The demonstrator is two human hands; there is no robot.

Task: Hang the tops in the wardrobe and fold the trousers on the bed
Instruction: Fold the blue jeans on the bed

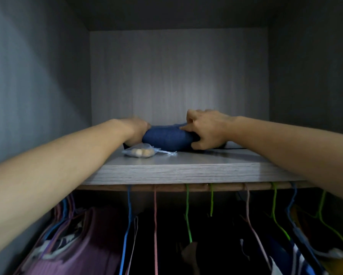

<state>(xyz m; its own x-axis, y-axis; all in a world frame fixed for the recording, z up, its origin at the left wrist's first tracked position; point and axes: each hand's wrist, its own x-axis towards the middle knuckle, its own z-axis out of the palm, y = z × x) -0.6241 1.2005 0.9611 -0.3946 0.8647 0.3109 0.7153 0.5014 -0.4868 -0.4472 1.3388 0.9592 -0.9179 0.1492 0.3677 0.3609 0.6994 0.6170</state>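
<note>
One view only: head cam, wide-angle. Faces fwd into the wardrobe, lens abt level w/ the upper shelf (186, 171) front edge, square-on to the back panel (178, 76). Close in. Left hand (136, 126), right hand (208, 130) and blue folded garment (167, 137) sit mid-frame. Rail (166, 187) and hung clothes (77, 245) fill the btm strip. Frame edges bowed by lens.
</note>
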